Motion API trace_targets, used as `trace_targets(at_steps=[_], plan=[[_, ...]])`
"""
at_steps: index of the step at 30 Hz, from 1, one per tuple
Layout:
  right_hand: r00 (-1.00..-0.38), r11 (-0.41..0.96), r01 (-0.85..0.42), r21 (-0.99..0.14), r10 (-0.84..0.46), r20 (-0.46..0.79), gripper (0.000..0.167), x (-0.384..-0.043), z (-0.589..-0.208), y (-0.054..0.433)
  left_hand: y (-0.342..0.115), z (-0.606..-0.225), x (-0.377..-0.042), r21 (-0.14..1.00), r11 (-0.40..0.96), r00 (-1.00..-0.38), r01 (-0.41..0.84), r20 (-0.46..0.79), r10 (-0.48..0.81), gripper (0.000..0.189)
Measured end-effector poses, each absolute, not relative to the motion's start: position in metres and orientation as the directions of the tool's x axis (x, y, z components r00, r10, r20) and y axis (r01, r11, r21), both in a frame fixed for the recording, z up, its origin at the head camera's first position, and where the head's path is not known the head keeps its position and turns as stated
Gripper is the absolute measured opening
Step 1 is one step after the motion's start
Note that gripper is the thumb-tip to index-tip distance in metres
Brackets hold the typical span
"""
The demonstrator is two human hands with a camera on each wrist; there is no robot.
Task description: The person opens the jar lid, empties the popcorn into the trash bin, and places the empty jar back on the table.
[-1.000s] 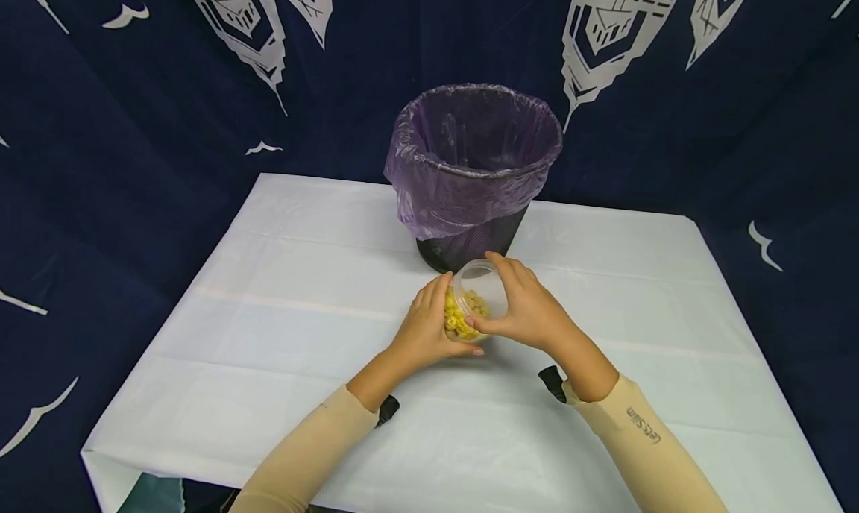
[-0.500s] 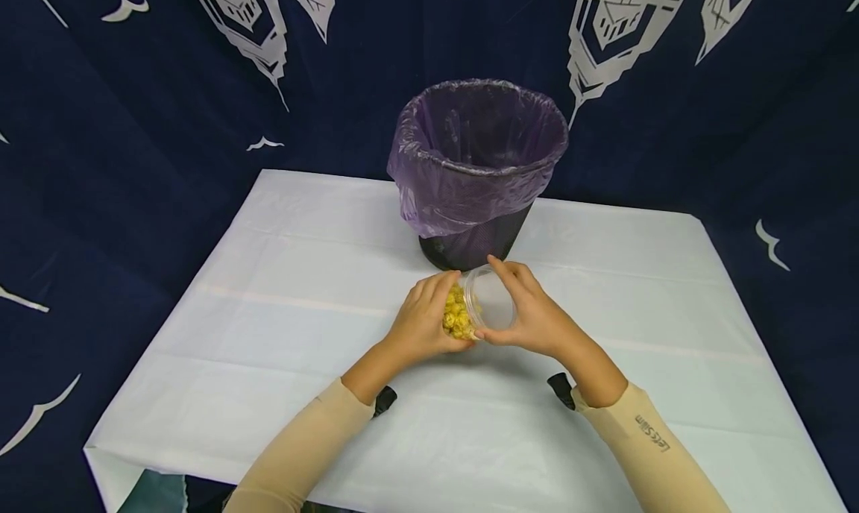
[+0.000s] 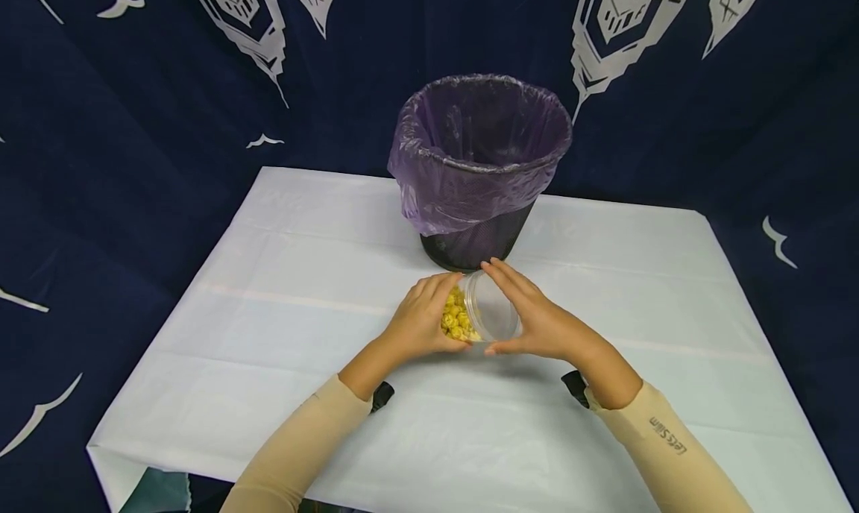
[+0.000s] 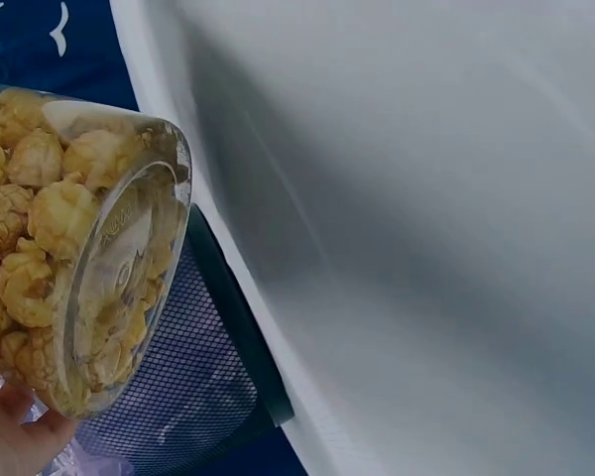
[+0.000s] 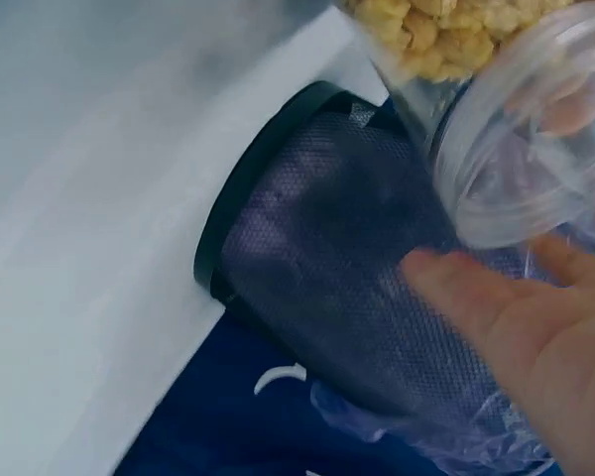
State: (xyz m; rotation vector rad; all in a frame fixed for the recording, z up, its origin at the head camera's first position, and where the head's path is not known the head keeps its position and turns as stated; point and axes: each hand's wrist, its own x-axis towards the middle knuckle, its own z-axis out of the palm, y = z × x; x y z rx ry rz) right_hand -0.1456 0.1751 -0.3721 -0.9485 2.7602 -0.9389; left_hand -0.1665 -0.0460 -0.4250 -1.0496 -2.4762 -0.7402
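Note:
In the head view a clear plastic jar of yellow popcorn (image 3: 458,315) lies tilted above the table, its clear lid (image 3: 498,313) towards the right. My left hand (image 3: 419,323) grips the jar body, fingers over the far side and thumb on the near side. Around the lid, my right hand (image 3: 540,315) is spread, its thumb slightly apart from the rim. The right wrist view shows that thumb (image 5: 456,283) straight beside the lid (image 5: 516,178). In the left wrist view the jar's base (image 4: 124,278) faces the camera, with popcorn (image 4: 40,218) packed behind it.
A black mesh trash bin (image 3: 473,244) stands just beyond the hands, lined with a purple plastic bag (image 3: 463,200). Beneath everything is a white-covered table (image 3: 302,274). Behind it hangs a dark blue patterned curtain (image 3: 134,125).
Both hands have turned the jar so that its lid points further right. The right thumb has come off the lid's near rim, and the right hand has shifted slightly right. The left hand keeps its grip.

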Motion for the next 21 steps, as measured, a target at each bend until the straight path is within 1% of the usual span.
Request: trace_targets(at_steps=[2, 5, 8, 10, 13, 18, 21], plan=[[-0.854, 0.671, -0.469, -0.574, -0.511, 0.101, 0.107, -0.144, -0.371, 0.172, -0.045, -0.425, -0.166, 0.330, 0.591, -0.668, 0.736, 0.499, 0.553, 0.103], [-0.928, 0.754, -0.335, -0.565, -0.367, 0.060, 0.101, -0.141, -0.368, 0.166, -0.044, -0.425, -0.166, 0.331, 0.595, -0.672, 0.732, 0.497, 0.550, 0.103], [-0.967, 0.808, -0.213, -0.549, -0.256, -0.001, 0.101, -0.140, -0.366, 0.160, -0.043, -0.426, -0.167, 0.320, 0.604, -0.672, 0.730, 0.494, 0.552, 0.104], [-0.973, 0.828, -0.172, -0.534, -0.226, -0.037, 0.102, -0.141, -0.366, 0.158, -0.043, -0.427, -0.167, 0.313, 0.608, -0.672, 0.730, 0.493, 0.553, 0.104], [-0.974, 0.838, -0.164, -0.521, -0.222, -0.051, 0.103, -0.142, -0.368, 0.157, -0.043, -0.427, -0.167, 0.308, 0.610, -0.671, 0.730, 0.491, 0.556, 0.104], [-0.971, 0.821, -0.167, -0.545, -0.234, -0.054, 0.100, -0.144, -0.369, 0.158, -0.042, -0.427, -0.167, 0.317, 0.608, -0.677, 0.728, 0.473, 0.564, 0.103], [-0.965, 0.804, -0.169, -0.570, -0.252, -0.068, 0.101, -0.145, -0.369, 0.160, -0.042, -0.427, -0.167, 0.304, 0.614, -0.675, 0.729, 0.469, 0.569, 0.103]])
